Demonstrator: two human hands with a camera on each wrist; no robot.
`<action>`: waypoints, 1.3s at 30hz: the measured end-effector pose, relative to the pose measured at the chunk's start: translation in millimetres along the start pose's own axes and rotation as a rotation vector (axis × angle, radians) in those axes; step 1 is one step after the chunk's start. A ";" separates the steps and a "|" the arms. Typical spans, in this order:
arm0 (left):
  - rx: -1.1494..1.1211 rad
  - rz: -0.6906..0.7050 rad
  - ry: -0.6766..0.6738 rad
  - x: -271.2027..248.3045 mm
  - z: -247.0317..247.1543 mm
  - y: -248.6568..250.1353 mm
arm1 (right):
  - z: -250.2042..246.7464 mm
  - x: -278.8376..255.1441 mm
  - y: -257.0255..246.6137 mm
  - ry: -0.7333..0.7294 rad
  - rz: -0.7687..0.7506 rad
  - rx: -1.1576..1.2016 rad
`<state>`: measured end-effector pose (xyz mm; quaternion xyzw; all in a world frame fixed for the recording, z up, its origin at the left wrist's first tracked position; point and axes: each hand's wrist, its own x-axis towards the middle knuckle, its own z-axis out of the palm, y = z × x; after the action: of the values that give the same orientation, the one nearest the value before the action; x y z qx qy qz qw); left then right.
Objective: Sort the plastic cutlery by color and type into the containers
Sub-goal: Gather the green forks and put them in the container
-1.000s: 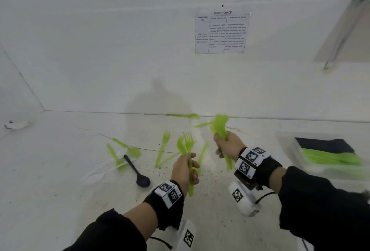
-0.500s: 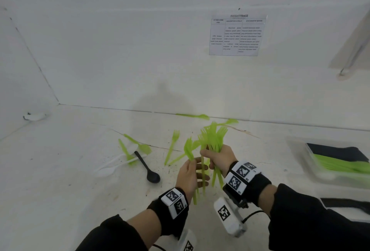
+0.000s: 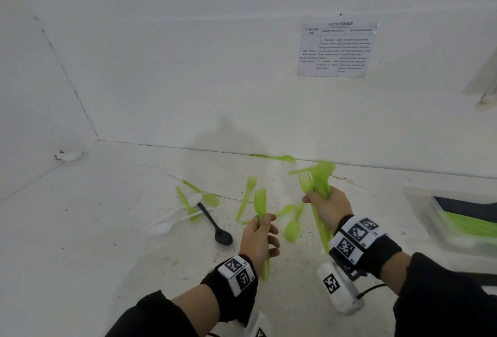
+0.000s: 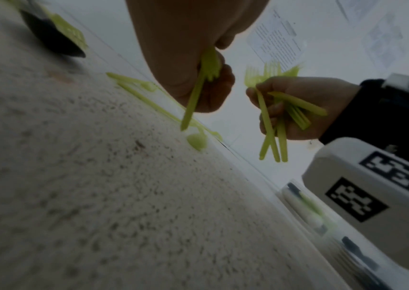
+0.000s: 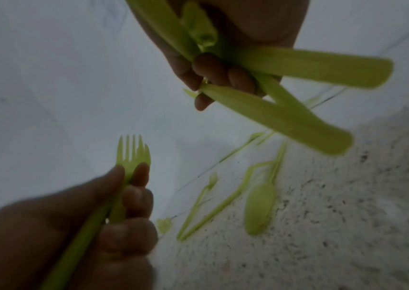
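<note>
My left hand (image 3: 265, 225) grips a green fork (image 3: 260, 202) by its neck, tines up, above the table; the same fork (image 5: 134, 153) shows in the right wrist view. To its right, my right hand (image 3: 318, 198) holds a bunch of green forks (image 3: 321, 178) upright, their handles (image 4: 272, 135) fanned out below the fist. A green spoon (image 3: 291, 229) lies on the table between the hands. Further left lie a green fork (image 3: 246, 197), green knives (image 3: 188, 202), a black spoon (image 3: 216, 226) and white spoons (image 3: 172, 222).
A clear container (image 3: 419, 202) at the right edge holds stacked black and green cutlery. One more green piece (image 3: 277, 158) lies along the back wall. A paper sheet (image 3: 336, 49) hangs on the wall. The speckled white table (image 3: 107, 242) runs left to a corner.
The hands met half a second ago and have drawn apart. My left hand held a fork and a spoon; it now shows a fork, and a green spoon lies between the hands.
</note>
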<state>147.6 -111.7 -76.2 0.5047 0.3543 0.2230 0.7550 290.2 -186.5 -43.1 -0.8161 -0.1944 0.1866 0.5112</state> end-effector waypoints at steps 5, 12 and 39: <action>-0.125 -0.057 -0.040 -2.4 -1.3 -0.4 | 3.4 -10.4 -6.3 -0.177 -0.008 0.173; -0.110 -0.052 -0.131 -3.7 3.1 1.1 | 38.1 -21.4 -8.5 -0.336 0.047 0.207; -0.144 -0.090 -0.040 10.0 -10.1 -15.0 | 69.1 -35.7 -3.1 -0.228 0.081 0.102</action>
<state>146.1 -104.5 -95.5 0.4368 0.3446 0.2037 0.8056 224.5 -150.7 -64.7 -0.7697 -0.2082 0.3085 0.5187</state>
